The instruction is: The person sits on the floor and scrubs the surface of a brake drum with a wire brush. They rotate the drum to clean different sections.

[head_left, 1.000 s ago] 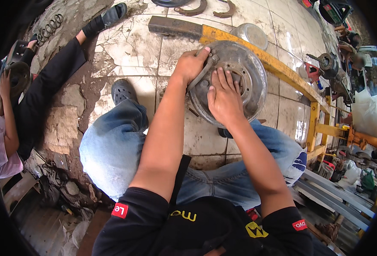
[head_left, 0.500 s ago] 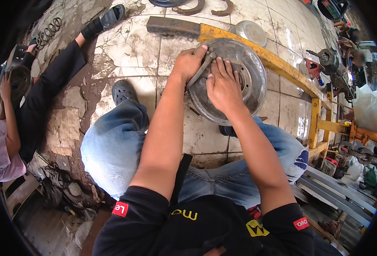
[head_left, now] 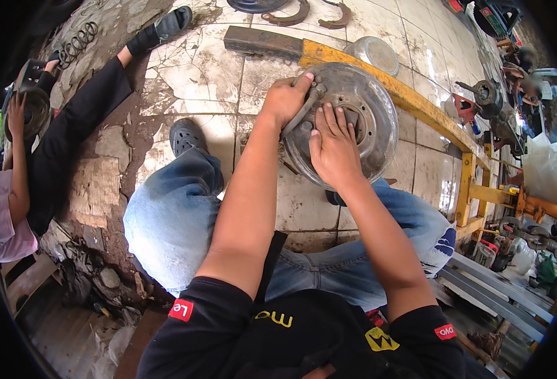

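Observation:
A worn, round metal brake backing plate (head_left: 379, 142) is tilted up in front of me, between my knees. My left hand (head_left: 288, 100) grips its upper left edge, thumb on top beside a grey hose (head_left: 303, 110) with a metal fitting. My right hand (head_left: 336, 146) lies on the plate's face, left of the central hole, its fingers pressed down close together. From beneath those fingers sticks out a dark flat piece (head_left: 352, 117) resembling sandpaper; most of it is hidden.
A yellow metal frame (head_left: 411, 104) runs behind the plate and down the right. A round metal drum (head_left: 374, 54) and curved brake shoes (head_left: 335, 16) lie beyond on tiles. At left, another person's hand (head_left: 17, 114) holds a round part. A coil spring (head_left: 78, 44) lies nearby.
My right hand has slid down across the plate toward me, the dark flat piece moving with it. My left hand keeps its grip. The whole view has shifted slightly.

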`<state>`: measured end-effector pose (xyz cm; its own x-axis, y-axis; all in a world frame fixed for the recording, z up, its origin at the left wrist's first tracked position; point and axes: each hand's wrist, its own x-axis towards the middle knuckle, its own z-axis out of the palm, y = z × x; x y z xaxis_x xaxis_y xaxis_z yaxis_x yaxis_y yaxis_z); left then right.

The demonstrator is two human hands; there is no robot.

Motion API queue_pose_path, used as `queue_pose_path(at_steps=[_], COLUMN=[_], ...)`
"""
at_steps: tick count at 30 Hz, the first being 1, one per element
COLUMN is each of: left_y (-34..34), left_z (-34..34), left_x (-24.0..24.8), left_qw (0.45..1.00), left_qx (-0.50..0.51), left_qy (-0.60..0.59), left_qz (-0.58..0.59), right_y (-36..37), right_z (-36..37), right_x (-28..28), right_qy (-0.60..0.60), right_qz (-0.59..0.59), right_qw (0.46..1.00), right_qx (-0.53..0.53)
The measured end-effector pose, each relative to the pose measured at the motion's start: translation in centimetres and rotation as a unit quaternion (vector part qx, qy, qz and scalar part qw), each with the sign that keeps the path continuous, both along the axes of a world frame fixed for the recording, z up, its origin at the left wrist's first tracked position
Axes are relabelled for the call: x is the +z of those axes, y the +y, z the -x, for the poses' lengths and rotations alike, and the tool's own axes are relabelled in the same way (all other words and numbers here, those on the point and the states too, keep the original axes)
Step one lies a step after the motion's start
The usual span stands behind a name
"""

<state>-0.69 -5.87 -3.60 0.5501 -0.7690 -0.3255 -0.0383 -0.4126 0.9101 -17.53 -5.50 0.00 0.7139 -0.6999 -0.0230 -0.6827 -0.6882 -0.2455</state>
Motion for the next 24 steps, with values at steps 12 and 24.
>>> queue_pose_path(at_steps=[12,24], left_y=[-0.1,-0.2], left_z=[-0.3,0.1], left_x=[0.1,0.1], left_qw=[0.999,1.0], left_qx=[-0.031,-0.023], left_qy=[-0.024,-0.016], left_qz=[-0.012,-0.008], right_y=[0.3,-0.4], right_z=[0.0,0.3], right_x=[0.0,0.4], right_qy=[-0.009,0.005], right_qz=[0.002,0.01], right_qw=[1.0,1.0], right_qx=[0.005,0.015])
